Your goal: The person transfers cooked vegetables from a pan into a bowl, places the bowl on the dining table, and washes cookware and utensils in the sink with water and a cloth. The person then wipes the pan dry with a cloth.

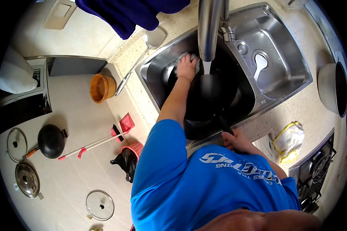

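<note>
My left hand (186,67) presses a grey-green scrubber (197,65) at the upper left of a black wok (208,96); most of the scrubber is hidden under my fingers. The wok lies in the larger, left basin of the steel sink (153,92). My right hand (237,140) is closed around the wok's black handle (226,126) by the front rim of the sink. From the faucet (208,34) a stream of water runs down into the wok.
A white spoon (261,63) lies in the right basin. On the counter are a metal spatula (137,63), a yellow-edged cloth (290,141) and a pot (330,89). The gas stove (316,169) stands at right. A wooden bucket (101,88) and pink bin (135,149) are at left.
</note>
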Demonstrator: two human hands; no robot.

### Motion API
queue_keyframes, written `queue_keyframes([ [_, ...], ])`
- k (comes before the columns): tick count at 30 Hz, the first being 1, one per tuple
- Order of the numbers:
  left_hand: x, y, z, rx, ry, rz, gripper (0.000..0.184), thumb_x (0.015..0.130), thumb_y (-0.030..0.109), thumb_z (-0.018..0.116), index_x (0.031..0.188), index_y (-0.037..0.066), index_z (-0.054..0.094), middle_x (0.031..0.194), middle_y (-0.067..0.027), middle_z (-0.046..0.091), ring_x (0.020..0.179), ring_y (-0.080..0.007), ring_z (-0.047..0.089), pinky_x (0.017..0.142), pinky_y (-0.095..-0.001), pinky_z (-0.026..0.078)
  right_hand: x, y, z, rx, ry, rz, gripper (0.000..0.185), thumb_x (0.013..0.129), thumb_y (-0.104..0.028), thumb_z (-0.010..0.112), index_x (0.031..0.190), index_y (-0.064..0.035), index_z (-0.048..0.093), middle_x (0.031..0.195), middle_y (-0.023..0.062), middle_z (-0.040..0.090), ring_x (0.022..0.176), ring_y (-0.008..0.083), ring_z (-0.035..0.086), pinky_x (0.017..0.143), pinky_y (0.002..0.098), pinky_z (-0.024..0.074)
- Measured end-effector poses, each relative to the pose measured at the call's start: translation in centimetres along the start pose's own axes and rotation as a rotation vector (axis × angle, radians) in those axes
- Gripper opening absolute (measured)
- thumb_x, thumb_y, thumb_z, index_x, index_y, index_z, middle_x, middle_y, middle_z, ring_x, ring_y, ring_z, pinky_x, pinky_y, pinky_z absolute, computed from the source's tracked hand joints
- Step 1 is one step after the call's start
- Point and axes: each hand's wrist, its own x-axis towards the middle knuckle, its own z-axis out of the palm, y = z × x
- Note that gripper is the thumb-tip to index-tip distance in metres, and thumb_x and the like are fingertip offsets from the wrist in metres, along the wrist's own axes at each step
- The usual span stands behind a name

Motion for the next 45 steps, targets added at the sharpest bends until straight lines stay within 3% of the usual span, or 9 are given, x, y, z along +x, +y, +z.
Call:
queue_keyframes([
  [5,-9.2,3.8,-3.5,0.024,-0.193,0.025,0.037,0.077,0.033,0.052,0.107,0.011,0.053,0.101,-0.0123,0.050,0.094,-0.0243,0.049,0.072,-0.0352,0.044,0.7,1.0,-0.5,0.092,-0.091,0.005,0.021,0.088,-0.025,0.049,0.078,-0.0076,0.043,0.061,0.0024,0.044,0.048,0.0089,0.042,0.043,0.0209,0.0382],
  [7,-10.2,5.9,-2.4,-0.570,-0.498,-0.066,0.033,0.080,0.029,0.051,0.106,0.007,0.052,0.091,-0.0134,0.053,0.085,-0.0237,0.052,0.070,-0.0339,0.044,1.1,1.4,-0.8,0.123,-0.153,0.013,0.022,0.088,-0.026,0.048,0.078,-0.0076,0.043,0.060,0.0018,0.044,0.048,0.0087,0.042,0.043,0.0205,0.0379],
  [17,-2.6,11.1,-1.4,-1.238,-0.042,-0.105,0.049,0.069,0.005,0.060,0.115,0.015,0.047,0.124,-0.0171,0.034,0.111,-0.0347,0.039,0.092,-0.0394,0.036,1.0,1.4,-0.5,-0.070,-0.071,0.008,0.024,0.087,-0.029,0.050,0.083,-0.0059,0.044,0.063,0.0042,0.048,0.048,0.0091,0.046,0.043,0.0208,0.0404],
  [25,-4.6,-0.5,-1.1,0.165,0.085,0.047,0.042,0.083,0.029,0.042,0.123,0.017,0.043,0.137,-0.0198,0.024,0.125,-0.0333,0.026,0.098,-0.0429,0.028,0.9,1.6,-0.2,0.080,-0.030,-0.016,0.024,0.087,-0.029,0.050,0.081,-0.0071,0.044,0.062,0.0029,0.046,0.048,0.0082,0.042,0.044,0.0195,0.0377],
  [33,-12.5,3.4,-3.9,-0.033,-0.306,-0.426,0.052,0.079,0.033,0.050,0.123,0.008,0.040,0.127,-0.0197,0.036,0.120,-0.0334,0.032,0.092,-0.0442,0.034,1.2,2.2,-0.7,0.200,-0.175,-0.081,0.022,0.088,-0.027,0.049,0.074,-0.0103,0.042,0.058,-0.0007,0.042,0.048,0.0063,0.038,0.043,0.0184,0.0345],
  [36,-14.3,4.5,-5.0,-0.064,-0.818,0.079,0.042,0.083,0.029,0.048,0.120,0.008,0.044,0.121,-0.0182,0.042,0.110,-0.0272,0.043,0.087,-0.0374,0.040,1.4,2.4,-0.8,0.230,-0.199,-0.082,0.025,0.088,-0.027,0.049,0.071,-0.0104,0.040,0.057,-0.0017,0.040,0.047,0.0060,0.037,0.043,0.0189,0.0336],
  [38,-17.3,4.9,-4.7,-0.768,-0.474,0.098,0.034,0.086,0.025,0.047,0.115,0.009,0.048,0.108,-0.0133,0.051,0.099,-0.0198,0.051,0.080,-0.0319,0.043,1.8,2.9,-1.1,0.197,-0.220,-0.124,0.024,0.088,-0.026,0.049,0.072,-0.0098,0.039,0.057,-0.0012,0.040,0.047,0.0065,0.038,0.042,0.0194,0.0334],
  [41,-17.4,6.5,-8.1,-1.434,-0.749,-0.086,0.028,0.089,0.018,0.043,0.113,0.005,0.049,0.102,-0.0104,0.054,0.093,-0.0168,0.051,0.084,-0.0300,0.040,1.3,2.6,-0.8,0.175,-0.191,-0.115,0.019,0.089,-0.024,0.047,0.076,-0.0125,0.039,0.058,-0.0046,0.036,0.046,0.0039,0.033,0.040,0.0180,0.0288],
  [45,-17.4,10.3,-15.0,-1.482,-0.444,-0.066,0.037,0.087,0.017,0.045,0.121,0.002,0.043,0.108,-0.0115,0.053,0.097,-0.0192,0.051,0.087,-0.0304,0.039,0.5,2.1,0.0,-0.007,-0.096,-0.109,0.019,0.089,-0.025,0.047,0.084,-0.0079,0.040,0.061,-0.0003,0.041,0.048,0.0064,0.038,0.041,0.0201,0.0339],
])
